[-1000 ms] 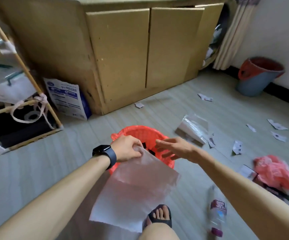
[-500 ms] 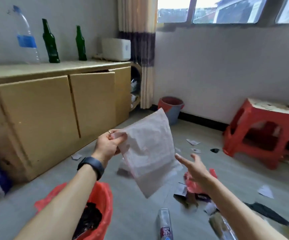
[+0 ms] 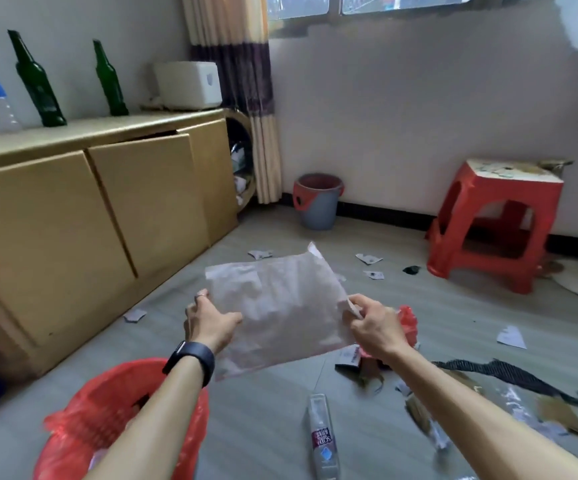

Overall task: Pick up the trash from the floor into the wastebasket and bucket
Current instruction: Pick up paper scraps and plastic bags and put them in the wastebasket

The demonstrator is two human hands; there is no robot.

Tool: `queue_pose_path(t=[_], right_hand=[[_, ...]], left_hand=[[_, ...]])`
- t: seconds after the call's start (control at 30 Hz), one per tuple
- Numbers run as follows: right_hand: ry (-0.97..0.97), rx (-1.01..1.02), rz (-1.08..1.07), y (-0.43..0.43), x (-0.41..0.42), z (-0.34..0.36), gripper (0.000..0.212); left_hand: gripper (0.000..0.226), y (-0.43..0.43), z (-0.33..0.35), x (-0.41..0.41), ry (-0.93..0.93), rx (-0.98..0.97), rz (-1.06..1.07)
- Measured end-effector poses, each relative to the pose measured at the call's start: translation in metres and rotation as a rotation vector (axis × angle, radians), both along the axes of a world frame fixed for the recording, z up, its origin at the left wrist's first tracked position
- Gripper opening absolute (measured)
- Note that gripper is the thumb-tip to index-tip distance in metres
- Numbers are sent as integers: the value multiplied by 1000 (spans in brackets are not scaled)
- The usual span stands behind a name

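Sheet (image 3: 280,306), translucent white, crinkled

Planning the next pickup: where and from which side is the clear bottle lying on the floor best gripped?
Probably best to grip the clear bottle around its labelled middle, coming down from above, with thumb and fingers spanning its narrow width. It lies flat on its side, lengthwise away from the person, with bare floor on either side.
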State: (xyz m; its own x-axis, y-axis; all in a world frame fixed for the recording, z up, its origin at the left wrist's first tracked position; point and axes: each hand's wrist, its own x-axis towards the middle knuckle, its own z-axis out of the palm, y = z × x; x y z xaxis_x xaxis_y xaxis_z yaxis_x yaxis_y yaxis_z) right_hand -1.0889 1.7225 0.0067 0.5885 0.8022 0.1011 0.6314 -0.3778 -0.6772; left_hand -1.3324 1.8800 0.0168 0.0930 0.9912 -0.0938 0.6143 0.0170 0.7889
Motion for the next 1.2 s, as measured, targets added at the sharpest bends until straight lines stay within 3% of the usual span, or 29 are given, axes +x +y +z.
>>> queue_pose_path(t=[0.1, 0.2, 0.33, 0.5, 0.7, 0.87, 0.97, 1.1, 1.2], right_hand=[[-79, -78, 151, -5, -1, 3, 10], [-140, -87, 233, -10, 0, 6, 13], [-152, -16, 355, -17, -3, 7, 28], [-122, 113, 363, -26, -8, 15, 31], [131, 143, 254, -32, -8, 22, 25], [518, 102, 339, -32, -7, 29, 19], [649, 144, 261, -35, -4, 33, 11], [811, 171, 221, -39, 5, 31, 29], [859, 227, 168, -39, 8, 32, 25]], left_hand=[[104, -11, 17, 5, -38, 199, -136], [89, -26, 32, 13, -52, 316, -389], [72, -40, 30, 23, 155, 273, -696], [54, -53, 21, 36, 133, -48, -882], [68, -64, 26, 39, 170, -88, -930], [6, -59, 26, 37, 107, 68, -837], [15, -40, 28, 20, 26, 17, -729], [19, -33, 26, 2, -344, -231, -539], [29, -32, 26, -5, -501, -362, -455]])
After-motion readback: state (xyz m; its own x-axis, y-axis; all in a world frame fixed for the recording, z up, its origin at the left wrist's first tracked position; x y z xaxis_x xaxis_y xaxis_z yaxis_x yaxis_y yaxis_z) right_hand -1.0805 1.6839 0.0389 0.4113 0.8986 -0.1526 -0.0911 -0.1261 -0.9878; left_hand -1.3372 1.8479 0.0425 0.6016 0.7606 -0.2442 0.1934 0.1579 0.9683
